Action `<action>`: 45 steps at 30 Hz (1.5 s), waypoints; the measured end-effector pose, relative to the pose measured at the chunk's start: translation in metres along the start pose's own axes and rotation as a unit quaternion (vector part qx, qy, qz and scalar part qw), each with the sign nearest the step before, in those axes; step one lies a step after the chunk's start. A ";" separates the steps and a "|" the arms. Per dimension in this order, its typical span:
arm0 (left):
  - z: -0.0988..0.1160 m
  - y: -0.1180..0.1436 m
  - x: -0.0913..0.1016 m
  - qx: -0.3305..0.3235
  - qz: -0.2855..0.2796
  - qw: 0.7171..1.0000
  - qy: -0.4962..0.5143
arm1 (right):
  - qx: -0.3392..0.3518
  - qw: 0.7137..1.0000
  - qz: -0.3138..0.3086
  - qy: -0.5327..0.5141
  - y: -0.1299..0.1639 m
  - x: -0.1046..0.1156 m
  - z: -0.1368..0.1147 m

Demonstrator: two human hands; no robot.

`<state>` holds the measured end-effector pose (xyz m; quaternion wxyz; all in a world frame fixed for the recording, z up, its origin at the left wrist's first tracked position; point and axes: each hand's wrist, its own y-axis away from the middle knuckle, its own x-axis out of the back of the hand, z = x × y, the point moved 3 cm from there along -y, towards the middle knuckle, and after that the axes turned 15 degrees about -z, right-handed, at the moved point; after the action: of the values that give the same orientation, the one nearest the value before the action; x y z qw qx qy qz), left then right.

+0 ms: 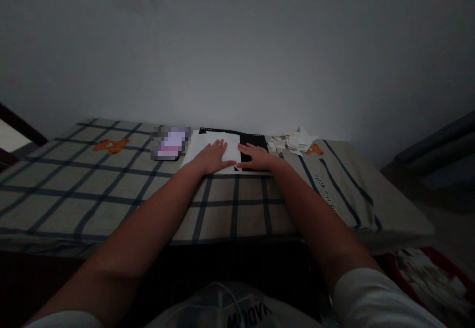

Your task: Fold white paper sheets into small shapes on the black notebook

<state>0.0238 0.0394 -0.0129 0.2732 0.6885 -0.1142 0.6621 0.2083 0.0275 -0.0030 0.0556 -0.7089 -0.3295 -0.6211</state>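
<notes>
Behind the counter (222,214) in blue-checked cloth (111,182), plain grey wall (237,61). At twelve o'clock, near the far edge, white paper (232,143) lying over black sheet (253,140). Left hand (213,157) palm down on the paper, fingers slightly spread; right hand (257,157) flat over black, fingertips at the paper's three-o'clock edge. Lit smartphone (171,143) at nine, paper scraps (295,142) at three.

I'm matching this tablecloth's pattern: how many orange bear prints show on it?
2: a left bear print, left of the phone, and a right bear print, beside the paper pile. Others may be hidden.
</notes>
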 end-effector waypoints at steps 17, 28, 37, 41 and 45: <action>-0.038 0.003 0.006 0.124 0.038 0.991 0.014 | -0.002 1.000 -0.001 -0.003 0.001 -0.001 -0.001; 0.003 0.023 0.025 0.115 0.129 0.984 -0.033 | 0.001 1.000 0.004 -0.002 0.000 -0.002 0.000; 0.029 0.027 0.023 0.150 0.078 0.984 -0.047 | 0.003 1.000 0.009 -0.005 -0.002 -0.003 0.003; 0.026 0.028 0.023 0.146 0.073 0.984 -0.065 | 0.003 1.000 0.011 -0.003 -0.002 -0.005 0.003; 0.017 0.025 0.018 0.161 0.086 0.982 -0.047 | -0.004 1.000 0.009 -0.001 -0.001 -0.005 0.002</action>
<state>0.0276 0.0138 0.0107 0.0952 0.7415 -0.0772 0.6597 0.2091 0.0278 -0.0081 0.0580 -0.7124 -0.3205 -0.6216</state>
